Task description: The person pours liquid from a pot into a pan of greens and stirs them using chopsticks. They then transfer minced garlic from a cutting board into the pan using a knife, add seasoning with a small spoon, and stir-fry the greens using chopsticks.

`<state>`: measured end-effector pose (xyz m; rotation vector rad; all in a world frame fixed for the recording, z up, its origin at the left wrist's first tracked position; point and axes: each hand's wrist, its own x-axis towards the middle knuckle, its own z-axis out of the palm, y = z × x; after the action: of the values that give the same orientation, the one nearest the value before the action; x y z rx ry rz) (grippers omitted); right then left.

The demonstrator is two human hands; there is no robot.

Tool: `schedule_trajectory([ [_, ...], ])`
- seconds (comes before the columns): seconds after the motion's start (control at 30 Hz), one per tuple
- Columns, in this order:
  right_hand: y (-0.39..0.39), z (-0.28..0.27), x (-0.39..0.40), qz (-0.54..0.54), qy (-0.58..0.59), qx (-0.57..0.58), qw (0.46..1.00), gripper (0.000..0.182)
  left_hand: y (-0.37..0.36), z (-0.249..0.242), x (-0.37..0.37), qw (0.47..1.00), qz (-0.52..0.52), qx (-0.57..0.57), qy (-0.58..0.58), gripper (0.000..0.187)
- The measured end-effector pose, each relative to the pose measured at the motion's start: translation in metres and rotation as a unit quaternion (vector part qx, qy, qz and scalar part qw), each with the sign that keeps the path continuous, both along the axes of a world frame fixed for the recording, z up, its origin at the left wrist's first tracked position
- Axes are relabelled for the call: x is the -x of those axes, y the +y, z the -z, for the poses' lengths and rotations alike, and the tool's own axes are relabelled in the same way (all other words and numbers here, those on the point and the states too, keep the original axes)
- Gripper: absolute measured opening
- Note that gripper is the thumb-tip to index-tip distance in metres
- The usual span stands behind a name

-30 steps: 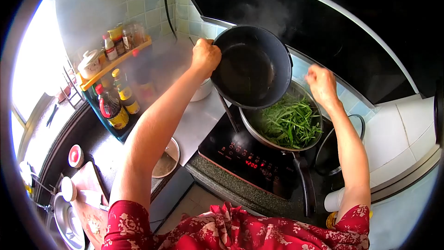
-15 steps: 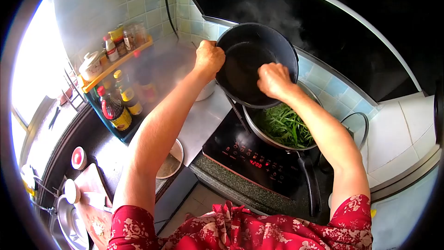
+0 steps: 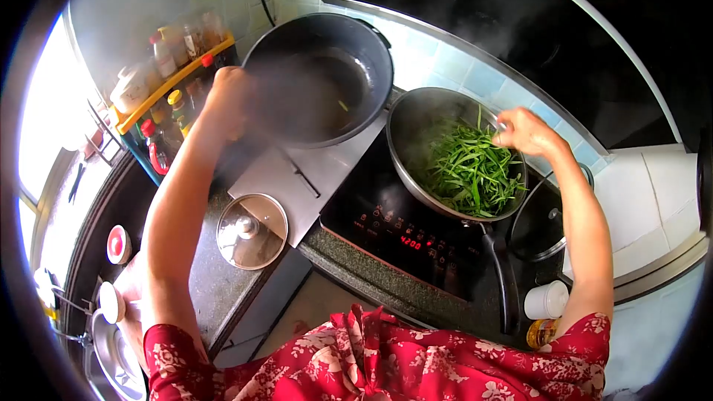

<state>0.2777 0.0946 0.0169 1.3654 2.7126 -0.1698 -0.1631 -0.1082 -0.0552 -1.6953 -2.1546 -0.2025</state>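
Note:
My left hand (image 3: 232, 100) grips the left side of a deep black pot (image 3: 319, 130), which is tilted toward me with a scrap of green inside. Steam blurs the pot's left part. Long-leaved greens (image 3: 475, 167) are heaped in a frying pan (image 3: 410, 160) on the induction cooktop (image 3: 371, 234). At the pan's far right rim, just above the greens, my right hand (image 3: 531, 132) has its fingers pinched together. What is between those fingertips, if anything, I cannot make out.
The pan's black handle (image 3: 502, 282) points toward me. A glass lid (image 3: 252, 232) lies on the left counter, and another lid (image 3: 538, 223) stands right of the pan. A white container (image 3: 546, 301) is nearby. Bottles and jars fill a rack (image 3: 174, 100) at left; the range hood (image 3: 475, 7) overhangs.
The black pot has moved left, away from above the frying pan, with my left hand on it. My right hand has left the pot's inside and moved right, to the pan's rim.

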Motion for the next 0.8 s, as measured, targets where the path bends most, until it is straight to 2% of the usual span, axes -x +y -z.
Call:
schedule_trajectory([
  [0.03, -0.001, 0.01, -0.002, -0.027, -0.003, 0.011, 1.0, 0.047, -0.014, 0.003, 0.004, 1.0, -0.003, 0.0, 0.0, 0.024],
  [0.07, -0.002, 0.013, 0.0, 0.034, -0.092, 0.105, 0.99, 0.053, -0.031, 0.007, 0.006, 0.994, 0.062, -0.071, 0.046, 0.023],
  [0.1, -0.005, 0.025, 0.002, 0.043, -0.07, 0.139, 0.987, 0.058, -0.048, 0.012, 0.006, 0.978, 0.127, -0.141, 0.09, 0.023],
  [0.13, -0.002, 0.041, 0.005, 0.053, -0.047, 0.169, 0.983, 0.063, -0.061, 0.018, 0.011, 0.978, 0.126, -0.141, 0.089, 0.023],
  [0.17, 0.001, 0.054, 0.013, 0.03, -0.014, 0.149, 0.988, 0.071, -0.073, 0.023, 0.017, 0.99, 0.094, -0.09, 0.053, 0.023],
  [0.2, 0.004, 0.065, 0.024, 0.031, 0.027, 0.156, 0.987, 0.068, -0.082, 0.028, 0.017, 0.997, 0.063, -0.037, 0.016, 0.023],
  [0.23, -0.002, 0.063, 0.04, 0.028, 0.06, 0.163, 0.984, 0.066, -0.092, 0.026, 0.006, 0.997, 0.064, -0.037, 0.017, 0.023],
  [0.3, -0.01, 0.059, 0.067, 0.011, 0.094, 0.153, 0.984, 0.059, -0.114, 0.025, -0.021, 0.988, 0.017, -0.115, -0.099, 0.02],
  [0.33, -0.011, 0.063, 0.077, 0.006, 0.124, 0.147, 0.981, 0.058, -0.126, 0.043, -0.011, 0.981, 0.071, -0.181, 0.015, 0.02],
  [0.4, -0.006, 0.069, 0.087, -0.041, 0.13, 0.133, 0.982, 0.06, -0.148, 0.057, 0.012, 0.973, 0.172, -0.132, -0.073, 0.02],
  [0.43, -0.003, 0.076, 0.083, -0.043, 0.127, 0.135, 0.982, 0.06, -0.157, 0.064, 0.015, 0.974, 0.169, -0.131, -0.076, 0.02],
  [0.5, 0.007, 0.088, 0.076, -0.208, 0.064, 0.018, 0.976, 0.048, -0.179, 0.088, 0.024, 0.957, 0.16, -0.214, -0.109, 0.021],
  [0.53, -0.008, 0.061, 0.079, -0.188, -0.068, 0.065, 0.978, 0.037, -0.191, 0.1, 0.031, 0.949, 0.099, -0.203, -0.221, 0.019],
  [0.57, 0.004, 0.073, 0.067, -0.148, -0.064, 0.081, 0.984, 0.032, -0.202, 0.112, 0.039, 0.924, 0.031, -0.201, -0.324, 0.017],
  [0.6, -0.002, 0.063, 0.061, -0.186, -0.157, 0.005, 0.97, 0.027, -0.209, 0.104, 0.022, 0.972, 0.057, -0.179, -0.139, 0.016],
  [0.63, -0.005, 0.059, 0.052, -0.194, -0.197, -0.034, 0.96, 0.022, -0.216, 0.099, 0.017, 0.972, 0.052, -0.179, -0.14, 0.016],
  [0.67, 0.008, 0.064, 0.038, -0.176, -0.196, -0.034, 0.964, 0.02, -0.22, 0.094, 0.013, 0.869, -0.05, -0.227, -0.436, 0.014],
  [0.7, 0.019, 0.071, 0.028, -0.158, -0.194, -0.034, 0.968, 0.019, -0.223, 0.093, 0.008, 0.67, -0.146, -0.25, -0.684, 0.013],
  [0.73, 0.008, 0.058, 0.027, -0.098, -0.234, -0.024, 0.967, 0.028, -0.224, 0.093, -0.001, 0.667, -0.151, -0.251, -0.685, 0.013],
  [0.8, 0.01, 0.047, 0.018, -0.113, -0.181, -0.008, 0.977, 0.05, -0.24, 0.091, -0.011, 0.588, -0.194, -0.312, -0.721, 0.009],
])
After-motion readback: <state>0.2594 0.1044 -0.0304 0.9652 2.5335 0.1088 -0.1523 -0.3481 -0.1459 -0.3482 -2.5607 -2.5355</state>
